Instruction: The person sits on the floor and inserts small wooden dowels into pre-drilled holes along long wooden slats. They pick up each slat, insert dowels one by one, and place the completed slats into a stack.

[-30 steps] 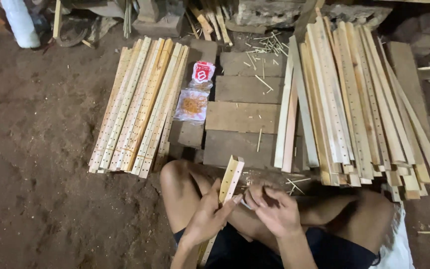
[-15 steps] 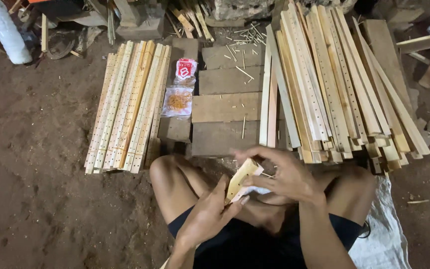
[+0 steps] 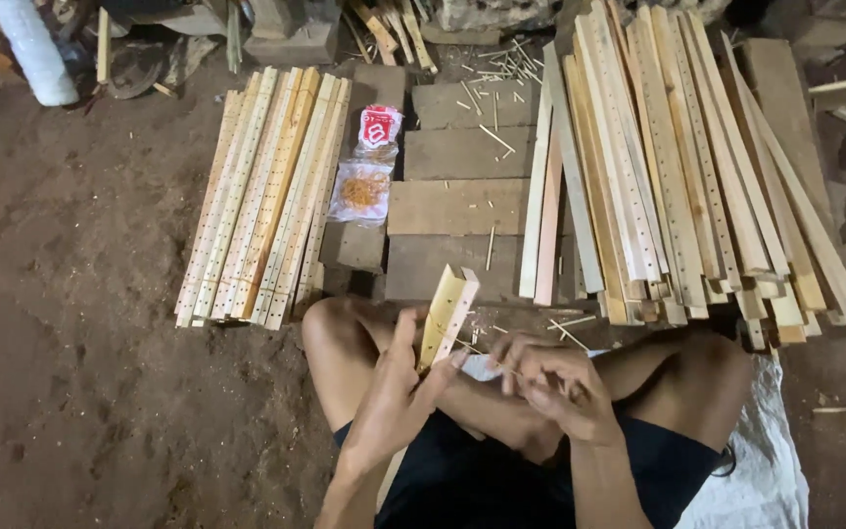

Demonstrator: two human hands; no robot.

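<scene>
The wooden slat (image 3: 446,315) is held in the left hand (image 3: 394,397), above the person's lap and just in front of the left knee. Half a second ago the slat was tipped low and lay across both hands, and the right hand (image 3: 552,377) was cupped over its top end. Now the slat is stood up more, and the right hand is taken off it. The right hand is now just beside the slat, to its right, not touching it. Its fingers are curled in, and a thin little stick (image 3: 482,355) seems to be pinched in them, but this is too small to be sure of. So the slat looks to be made ready, with one hand kept free for small work on it.

The left grip is closed around the lower part of the slat, with the thumb pressed on its side. The long side of the slat runs from the lap up and away from the person. Its top end is pointed at the flat boards (image 3: 462,206) on the ground ahead, tipped a little to the right. Its bottom end is hidden behind the left hand.

A neat stack of slats (image 3: 261,196) is laid on the dirt floor to the left. A bigger, looser pile (image 3: 678,167) is laid to the right.
</scene>
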